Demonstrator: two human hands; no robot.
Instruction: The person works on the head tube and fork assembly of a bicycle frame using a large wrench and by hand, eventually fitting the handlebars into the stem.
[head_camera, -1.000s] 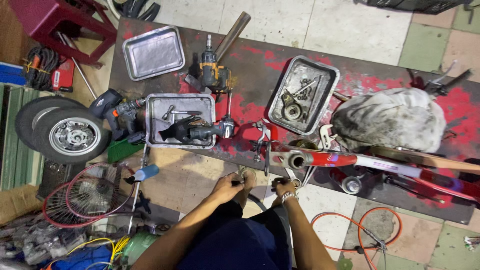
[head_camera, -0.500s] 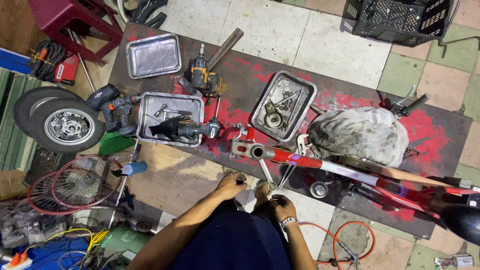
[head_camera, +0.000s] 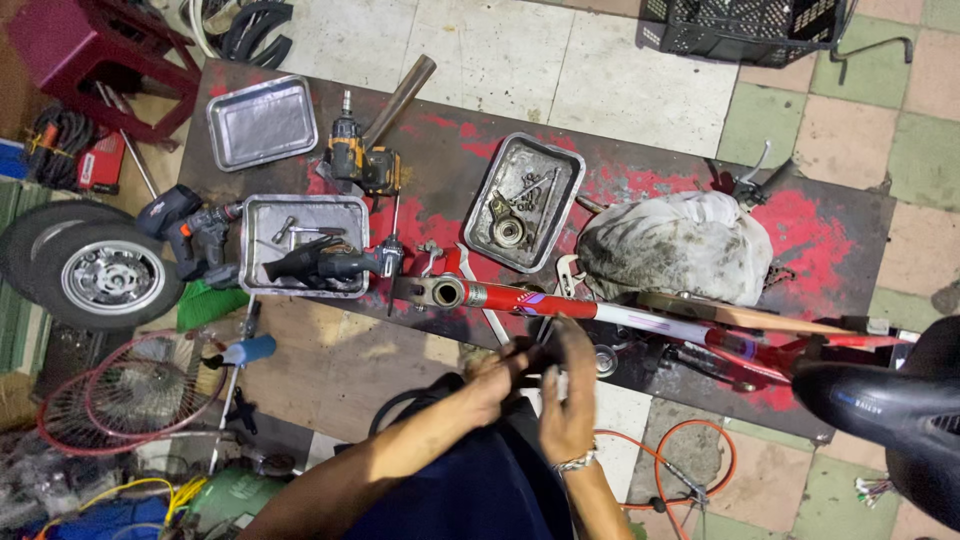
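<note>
Going left to right: a spare wheel (head_camera: 95, 272) lies flat at the 9 o'clock edge, with a bare spoked rim (head_camera: 135, 388) below it at about 8. Just right of the wheel is a dark cordless drill (head_camera: 190, 235), then a metal tray (head_camera: 305, 245) with another drill lying across it. An empty tray (head_camera: 262, 122) sits up at 11, and a yellow drill (head_camera: 360, 160) next to it.

The main thing is the red bike frame (head_camera: 600, 312), lying across the front edge of the red-stained workbench (head_camera: 650, 180). Its long axis runs pretty much 9 to 3, tilted a bit down toward 4. The open tube end points at 9, and the black saddle (head_camera: 880, 395) end sits out at 4.

Both hands are together just below the frame, around 6 o'clock. The left hand (head_camera: 495, 380) and right hand (head_camera: 565, 400) are closed up around some small dark part between them; can't tell what it is, it's blurred.

Past that, a parts tray (head_camera: 525, 200) sits at 12 and a dirty rag bundle (head_camera: 680, 245) at 2.
</note>
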